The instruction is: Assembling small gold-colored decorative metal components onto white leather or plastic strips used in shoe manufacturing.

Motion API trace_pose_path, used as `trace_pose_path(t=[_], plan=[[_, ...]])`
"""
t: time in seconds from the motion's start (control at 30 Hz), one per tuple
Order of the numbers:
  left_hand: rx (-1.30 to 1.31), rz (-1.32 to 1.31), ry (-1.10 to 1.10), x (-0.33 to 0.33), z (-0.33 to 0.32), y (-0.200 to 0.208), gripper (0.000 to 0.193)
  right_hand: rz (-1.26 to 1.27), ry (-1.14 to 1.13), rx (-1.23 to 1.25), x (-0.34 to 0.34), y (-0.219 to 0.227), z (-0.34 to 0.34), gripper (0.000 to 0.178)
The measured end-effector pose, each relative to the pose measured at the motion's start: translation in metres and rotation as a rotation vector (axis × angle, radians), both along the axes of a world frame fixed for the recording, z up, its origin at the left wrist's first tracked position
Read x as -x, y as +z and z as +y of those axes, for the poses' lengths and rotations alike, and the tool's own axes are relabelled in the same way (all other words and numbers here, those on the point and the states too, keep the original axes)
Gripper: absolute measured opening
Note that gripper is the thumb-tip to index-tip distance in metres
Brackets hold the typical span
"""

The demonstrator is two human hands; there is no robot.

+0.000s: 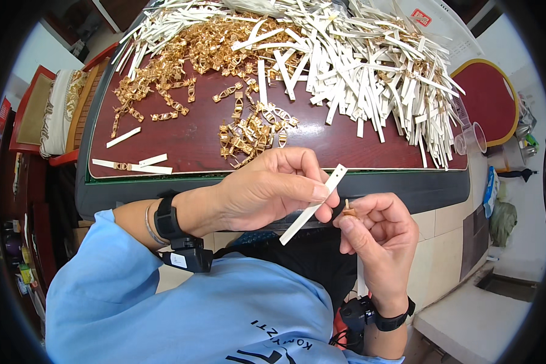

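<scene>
My left hand (267,189) pinches a flat white strip (300,221) between thumb and fingers. The strip slants, and small holes show at its upper end. Close to its right, my right hand (383,238) grips a small gold metal fitting (348,210) between thumb and forefinger; a thin pin-like end sticks up from it. A gap separates the fitting from the strip. Another white strip (361,276) hangs below my right hand, and my fingers hide whether it joins the fitting. Both hands are in front of the table's near edge.
On the dark red table (188,142) lie a heap of gold fittings (191,45), a smaller gold pile (249,134) and a large heap of white strips (370,73). A strip with a gold fitting (124,166) lies at the left. A clear plastic cup (471,138) is at the right edge.
</scene>
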State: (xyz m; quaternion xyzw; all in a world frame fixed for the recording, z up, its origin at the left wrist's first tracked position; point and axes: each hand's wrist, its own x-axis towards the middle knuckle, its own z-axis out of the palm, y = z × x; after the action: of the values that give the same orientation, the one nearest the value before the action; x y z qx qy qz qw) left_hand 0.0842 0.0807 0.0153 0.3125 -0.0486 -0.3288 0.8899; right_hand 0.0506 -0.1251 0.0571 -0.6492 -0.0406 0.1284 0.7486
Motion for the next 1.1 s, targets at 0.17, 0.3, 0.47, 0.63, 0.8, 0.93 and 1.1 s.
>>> trace_pose_path(t=[0.17,0.3,0.47,0.63,0.8,0.93,1.1], plan=[[-0.021,0.022,0.001,0.001,0.0,0.001,0.011,-0.005,-0.002,0.012,0.0,-0.003,-0.001,0.017],[-0.011,0.022,-0.007,0.002,0.0,0.001,0.011,-0.007,-0.007,0.008,0.001,-0.001,-0.001,0.017],[-0.004,0.023,0.003,0.002,-0.002,0.002,0.01,-0.01,-0.024,0.026,0.004,0.001,-0.003,0.017],[-0.099,-0.156,0.029,0.005,-0.004,-0.003,0.012,-0.117,-0.047,0.059,0.007,-0.002,-0.007,0.016],[-0.259,-0.316,0.115,0.01,-0.006,-0.004,0.016,-0.413,-0.071,0.263,0.013,-0.006,-0.011,0.018],[-0.49,-0.326,0.11,0.012,-0.005,0.006,0.013,-0.363,-0.127,0.253,0.017,-0.005,-0.009,0.016],[-0.424,-0.339,0.105,0.015,-0.007,0.0,0.016,-0.519,-0.043,0.387,0.011,-0.012,-0.011,0.017]])
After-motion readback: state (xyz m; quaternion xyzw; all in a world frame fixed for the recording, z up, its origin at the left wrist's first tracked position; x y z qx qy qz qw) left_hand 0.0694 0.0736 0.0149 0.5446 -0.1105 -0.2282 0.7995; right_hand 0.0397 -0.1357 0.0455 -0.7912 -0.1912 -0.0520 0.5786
